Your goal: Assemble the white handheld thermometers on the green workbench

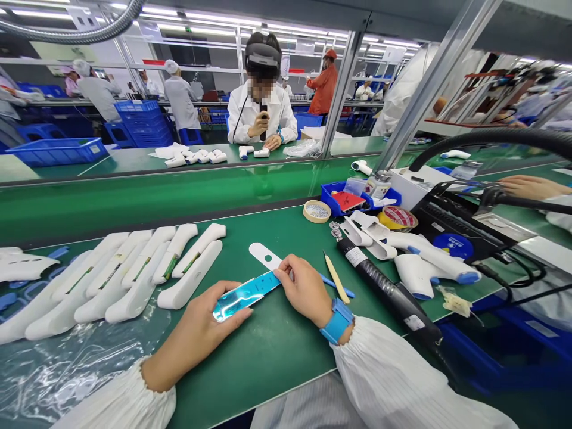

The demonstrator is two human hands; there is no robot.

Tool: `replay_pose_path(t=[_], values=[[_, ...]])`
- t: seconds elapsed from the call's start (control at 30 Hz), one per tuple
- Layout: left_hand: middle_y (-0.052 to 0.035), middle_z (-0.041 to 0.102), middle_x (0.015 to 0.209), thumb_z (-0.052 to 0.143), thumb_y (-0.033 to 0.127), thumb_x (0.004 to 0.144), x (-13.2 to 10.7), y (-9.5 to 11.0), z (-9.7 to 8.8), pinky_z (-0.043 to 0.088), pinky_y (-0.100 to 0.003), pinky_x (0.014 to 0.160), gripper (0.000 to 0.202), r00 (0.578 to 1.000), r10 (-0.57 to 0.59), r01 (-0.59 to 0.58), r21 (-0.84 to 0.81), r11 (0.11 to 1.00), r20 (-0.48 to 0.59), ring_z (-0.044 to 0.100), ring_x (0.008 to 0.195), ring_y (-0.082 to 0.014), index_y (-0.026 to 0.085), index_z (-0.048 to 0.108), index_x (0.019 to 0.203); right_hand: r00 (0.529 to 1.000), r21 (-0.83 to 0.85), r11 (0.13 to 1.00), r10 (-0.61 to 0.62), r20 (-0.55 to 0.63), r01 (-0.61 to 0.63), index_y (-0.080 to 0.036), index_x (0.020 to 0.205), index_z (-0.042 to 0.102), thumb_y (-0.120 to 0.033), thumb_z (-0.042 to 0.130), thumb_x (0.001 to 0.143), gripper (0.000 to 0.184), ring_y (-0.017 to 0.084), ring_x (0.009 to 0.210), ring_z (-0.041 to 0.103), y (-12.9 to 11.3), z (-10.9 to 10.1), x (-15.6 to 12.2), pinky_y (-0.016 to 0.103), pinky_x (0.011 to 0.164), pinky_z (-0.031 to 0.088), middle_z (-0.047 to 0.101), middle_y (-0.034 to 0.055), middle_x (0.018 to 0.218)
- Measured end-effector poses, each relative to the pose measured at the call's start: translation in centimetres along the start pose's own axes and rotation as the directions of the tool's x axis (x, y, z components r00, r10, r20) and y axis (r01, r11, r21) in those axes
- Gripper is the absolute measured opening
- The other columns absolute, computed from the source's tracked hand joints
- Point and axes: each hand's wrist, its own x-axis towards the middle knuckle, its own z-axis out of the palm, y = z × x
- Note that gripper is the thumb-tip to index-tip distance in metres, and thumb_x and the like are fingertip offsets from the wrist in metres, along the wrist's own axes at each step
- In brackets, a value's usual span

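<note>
A flat strip with a shiny blue film face [245, 297] is held level above the green bench. My left hand [203, 322] grips its near end between thumb and fingers. At the other end, my right hand [308, 289], with a blue band on its wrist, is closed in a pinch on the strip's corner. Just beyond the strip a white rounded piece with a round hole [258, 249] shows; whether it is joined to the strip I cannot tell. White curved housings [196, 271], some with green circuit boards, lie in a row to the left of my left hand.
Right of my right hand lie a cream-handled pointed tool [337, 280], a blue stick [351, 292] and a black electric screwdriver [388, 292]. Behind are a round tray of small parts [317, 211], a blue bin [328, 192] and yellow tape [397, 218]. A person [261, 95] sits opposite.
</note>
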Motion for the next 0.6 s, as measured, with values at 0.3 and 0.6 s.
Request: replay_pose_path(t=[0.3,0.6], values=[[-0.0019,0.063,0.097,0.053,0.047,0.077,-0.05,-0.25,0.21,0.049,-0.028,0.066,0.035,1.000,-0.002,0.002,-0.019,1.000,0.022,0.061,0.079,-0.0192,0.025,0.052,0.104,1.000,0.013,1.000,-0.003,0.000,0.003,-0.021,0.070,0.047,-0.022,0.048,0.082,0.012,0.016,0.064,0.050,-0.09,0.05,-0.02,0.027,0.058,0.038,0.055,0.0001,0.066],[-0.0005,0.062,0.102,0.051,0.044,0.080,-0.22,-0.19,0.14,0.048,-0.026,0.069,0.032,0.997,0.001,0.000,-0.025,1.000,0.075,0.060,0.086,-0.0185,0.026,0.050,0.107,1.000,0.063,0.998,-0.022,0.002,0.022,-0.021,0.070,0.045,-0.021,0.047,0.083,0.013,0.016,0.063,0.049,-0.31,-0.17,-0.55,0.027,0.057,0.038,0.052,-0.0004,0.065]])
